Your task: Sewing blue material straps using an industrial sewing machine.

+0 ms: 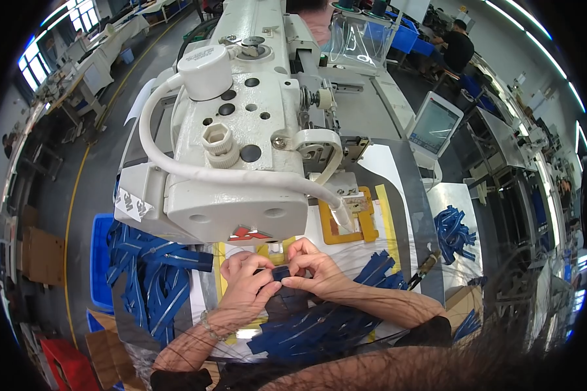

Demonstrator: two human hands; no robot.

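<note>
My left hand [244,285] and my right hand [314,272] meet just in front of the sewing machine head [235,202]. Their fingers pinch a small dark blue fabric piece [280,273] between them; it may be the end of a zipper, but the fingers hide most of it. Below my hands, blue zippers [319,329] with pale teeth lie across the work surface, toward my body. To the right of my hands sits a yellow clamp frame [332,229] under the machine's needle area.
A heap of blue zippers [151,277] hangs at the left by a blue bin [102,260]. More zippers [454,233] lie on the right side table. Dark-handled snips [425,267] rest near my right forearm. A control screen [435,124] stands at the back right; a co-worker [458,47] sits beyond.
</note>
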